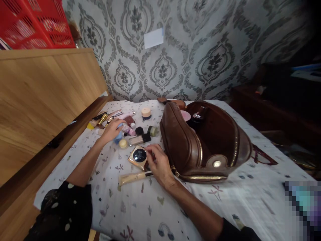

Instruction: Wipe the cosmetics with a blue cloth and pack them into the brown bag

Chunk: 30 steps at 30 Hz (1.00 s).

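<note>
My left hand (112, 130) is among the small cosmetics, its fingers and thumb closed around a light-blue item (117, 138) that they partly cover. My right hand (160, 164) has its fingertips on the right edge of a square gold compact (138, 157) with a round black label. Just below the compact lies a beige tube (132, 177) with a dark cap, partly behind the right hand. Between the hands are a foundation bottle (135, 140) with a black cap, a small yellow pot (123, 144), a black round lid (139, 131) and a green jar (152, 131).
An open brown leather bag (180, 144) stands right of my right hand, with a dark-capped item (200, 113) inside. Gold lipsticks (102, 118) and a peach jar (145, 112) lie farther back. A wooden cabinet (50, 100) borders the left; glasses (264, 155) lie behind the bag.
</note>
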Each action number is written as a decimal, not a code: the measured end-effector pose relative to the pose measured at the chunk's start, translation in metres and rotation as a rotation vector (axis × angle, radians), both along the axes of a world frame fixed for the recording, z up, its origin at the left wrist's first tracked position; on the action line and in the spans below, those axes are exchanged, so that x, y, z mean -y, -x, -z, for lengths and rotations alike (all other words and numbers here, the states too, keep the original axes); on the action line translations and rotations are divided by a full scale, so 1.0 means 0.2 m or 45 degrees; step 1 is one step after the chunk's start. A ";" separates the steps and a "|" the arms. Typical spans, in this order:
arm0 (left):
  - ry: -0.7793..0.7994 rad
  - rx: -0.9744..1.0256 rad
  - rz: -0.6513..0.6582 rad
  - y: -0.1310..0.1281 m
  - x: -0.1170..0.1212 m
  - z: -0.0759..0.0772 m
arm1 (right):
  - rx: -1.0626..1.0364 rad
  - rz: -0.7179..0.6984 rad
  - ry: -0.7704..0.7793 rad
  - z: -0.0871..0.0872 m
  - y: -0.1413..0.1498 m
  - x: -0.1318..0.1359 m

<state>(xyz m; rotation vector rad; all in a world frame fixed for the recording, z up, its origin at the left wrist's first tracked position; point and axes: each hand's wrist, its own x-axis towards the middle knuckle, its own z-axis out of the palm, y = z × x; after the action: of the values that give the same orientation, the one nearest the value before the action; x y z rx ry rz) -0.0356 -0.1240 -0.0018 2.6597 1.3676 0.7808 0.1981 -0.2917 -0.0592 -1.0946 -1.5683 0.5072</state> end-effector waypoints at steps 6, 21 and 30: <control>0.065 0.039 0.101 -0.02 0.11 0.00 | 0.021 0.008 -0.025 0.00 0.00 0.00; -0.002 -0.467 0.108 -0.12 0.31 0.06 | 0.008 0.013 0.040 0.00 0.00 0.00; 0.066 -0.105 0.242 -0.06 0.31 0.06 | -0.091 0.105 0.182 0.01 0.01 0.01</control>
<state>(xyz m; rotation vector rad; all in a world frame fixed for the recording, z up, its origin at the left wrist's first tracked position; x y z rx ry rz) -0.0237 -0.1855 -0.0136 2.7568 1.1120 0.6128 0.1965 -0.2943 -0.0605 -1.2309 -1.4357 0.6037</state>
